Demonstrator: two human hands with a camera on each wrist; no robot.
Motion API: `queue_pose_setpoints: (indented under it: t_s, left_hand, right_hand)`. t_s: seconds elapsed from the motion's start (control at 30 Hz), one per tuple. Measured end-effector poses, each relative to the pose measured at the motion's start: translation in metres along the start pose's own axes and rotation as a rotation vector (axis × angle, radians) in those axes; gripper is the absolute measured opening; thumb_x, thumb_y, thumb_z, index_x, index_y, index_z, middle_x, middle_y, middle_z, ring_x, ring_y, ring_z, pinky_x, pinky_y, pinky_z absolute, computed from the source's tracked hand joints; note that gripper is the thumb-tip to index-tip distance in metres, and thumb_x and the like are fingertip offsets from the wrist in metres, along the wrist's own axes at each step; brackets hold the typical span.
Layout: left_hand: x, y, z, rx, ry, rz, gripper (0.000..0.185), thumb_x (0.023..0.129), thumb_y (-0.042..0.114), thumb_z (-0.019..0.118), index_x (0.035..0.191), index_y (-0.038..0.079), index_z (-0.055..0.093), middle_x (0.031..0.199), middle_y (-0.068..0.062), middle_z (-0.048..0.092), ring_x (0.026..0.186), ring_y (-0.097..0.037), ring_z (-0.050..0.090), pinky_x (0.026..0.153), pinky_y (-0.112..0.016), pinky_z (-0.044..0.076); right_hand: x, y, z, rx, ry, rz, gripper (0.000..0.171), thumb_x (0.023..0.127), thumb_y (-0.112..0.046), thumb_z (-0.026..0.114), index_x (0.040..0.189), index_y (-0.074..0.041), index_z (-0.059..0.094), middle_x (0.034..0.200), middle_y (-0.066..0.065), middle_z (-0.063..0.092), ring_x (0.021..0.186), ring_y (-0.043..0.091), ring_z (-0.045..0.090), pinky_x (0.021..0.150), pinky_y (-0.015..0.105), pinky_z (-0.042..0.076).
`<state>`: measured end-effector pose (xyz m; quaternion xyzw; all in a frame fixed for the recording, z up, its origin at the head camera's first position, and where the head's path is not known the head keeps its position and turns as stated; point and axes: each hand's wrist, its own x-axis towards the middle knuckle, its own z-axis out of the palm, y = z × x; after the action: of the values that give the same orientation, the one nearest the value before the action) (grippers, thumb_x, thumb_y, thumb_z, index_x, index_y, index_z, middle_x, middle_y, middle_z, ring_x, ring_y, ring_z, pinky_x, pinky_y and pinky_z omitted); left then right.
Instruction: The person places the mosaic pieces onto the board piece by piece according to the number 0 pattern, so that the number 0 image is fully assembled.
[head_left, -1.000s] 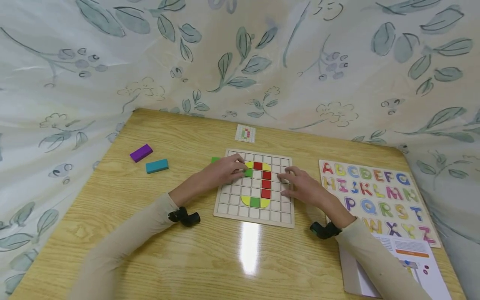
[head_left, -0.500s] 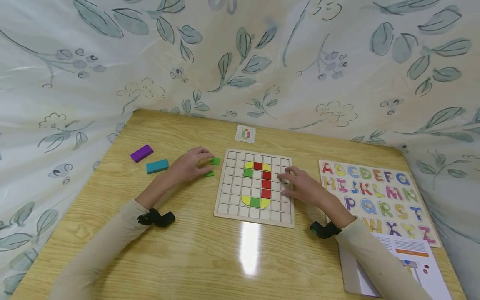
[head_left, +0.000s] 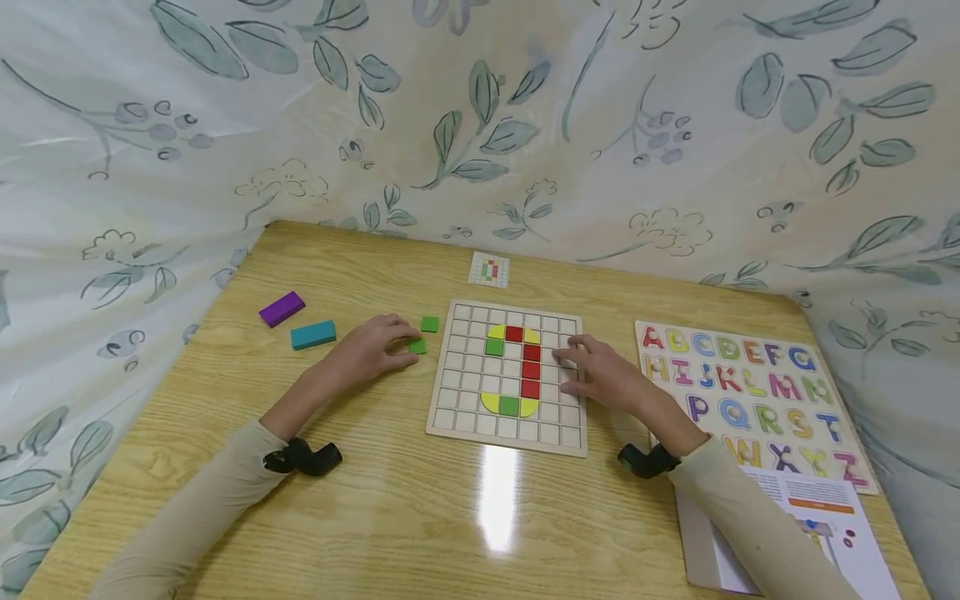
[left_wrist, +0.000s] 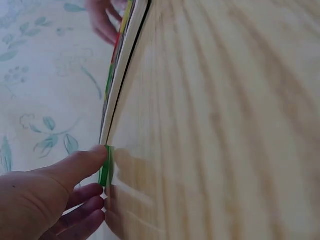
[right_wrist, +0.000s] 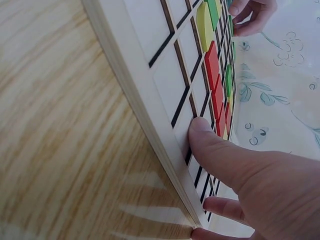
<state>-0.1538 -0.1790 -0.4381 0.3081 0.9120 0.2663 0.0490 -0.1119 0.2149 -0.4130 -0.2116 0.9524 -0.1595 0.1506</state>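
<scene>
My left hand (head_left: pixel 371 350) is low over the table, left of the gridded wooden board (head_left: pixel 467 423). Its thumb and fingers curl about opposite edges of a square green tile (head_left: pixel 417 345), seen between thumb and fingertips in the left wrist view. A second green tile (head_left: pixel 430 324) lies just beyond. On the board, red tiles (head_left: pixel 531 370), green tiles (head_left: pixel 508 407) and yellow rounded-corner tiles (head_left: pixel 490 403) form a ring with a gap on its left side. My right hand (head_left: pixel 607 371) rests at the board's right edge, thumb (right_wrist: pixel 205 132) over the grid, fingers spread and relaxed.
A small pattern card (head_left: pixel 489 270) lies behind the board. Purple (head_left: pixel 282 309) and teal (head_left: pixel 313 335) blocks lie at the left. An alphabet puzzle board (head_left: pixel 750 392) sits at the right, with a printed box (head_left: pixel 813 508) in front, under the right forearm.
My left hand has left the green tile on the board's left column and moved left to the loose green tiles, its fingers closing about the nearer one. My right hand stays put.
</scene>
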Motion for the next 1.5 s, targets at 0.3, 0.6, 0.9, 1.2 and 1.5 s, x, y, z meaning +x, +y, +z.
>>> queue_pose_setpoints:
  t_s: [0.3, 0.6, 0.9, 1.2, 1.5]
  left_hand:
    - [0.003, 0.003, -0.002, 0.016, 0.005, 0.0, 0.039, 0.085, 0.028, 0.075, 0.118, 0.007, 0.068, 0.115, -0.01, 0.067, 0.108, -0.026, 0.062, 0.094, -0.044, 0.051]
    - [0.006, 0.003, -0.001, 0.047, 0.004, 0.0, 0.036, 0.085, 0.026, 0.074, 0.116, 0.006, 0.069, 0.113, -0.011, 0.068, 0.106, -0.026, 0.063, 0.093, -0.043, 0.052]
    - [0.013, 0.011, 0.002, 0.005, 0.076, 0.036, 0.024, 0.086, 0.019, 0.074, 0.107, 0.007, 0.071, 0.102, -0.007, 0.071, 0.098, -0.022, 0.065, 0.091, -0.04, 0.053]
    - [0.033, 0.033, 0.017, 0.008, 0.048, 0.281, 0.015, 0.086, 0.015, 0.073, 0.1, 0.01, 0.075, 0.1, -0.003, 0.069, 0.089, -0.014, 0.065, 0.078, -0.029, 0.055]
    - [0.055, 0.065, 0.039, 0.19, 0.029, 0.531, 0.012, 0.088, 0.017, 0.07, 0.098, 0.011, 0.074, 0.099, -0.001, 0.071, 0.094, -0.014, 0.066, 0.085, -0.026, 0.055]
  right_hand:
    - [0.0, 0.0, 0.0, -0.005, 0.002, 0.009, 0.055, 0.088, -0.028, 0.071, 0.138, -0.011, 0.054, 0.146, 0.022, 0.041, 0.133, 0.045, 0.042, 0.106, 0.058, 0.041]
    - [0.0, 0.0, 0.0, -0.008, 0.0, 0.015, 0.054, 0.088, -0.028, 0.07, 0.138, -0.012, 0.054, 0.146, 0.022, 0.041, 0.133, 0.044, 0.042, 0.105, 0.058, 0.041]
    - [0.001, 0.001, 0.001, -0.003, 0.002, 0.011, 0.055, 0.088, -0.028, 0.071, 0.138, -0.012, 0.054, 0.146, 0.022, 0.041, 0.133, 0.044, 0.041, 0.106, 0.058, 0.04]
    - [0.0, 0.002, 0.001, -0.004, 0.001, 0.017, 0.054, 0.089, -0.028, 0.07, 0.138, -0.012, 0.054, 0.146, 0.023, 0.041, 0.133, 0.045, 0.041, 0.105, 0.059, 0.04]
    - [0.001, 0.001, 0.001, 0.01, -0.006, 0.016, 0.055, 0.088, -0.028, 0.071, 0.139, -0.013, 0.054, 0.147, 0.022, 0.039, 0.134, 0.044, 0.04, 0.106, 0.059, 0.04]
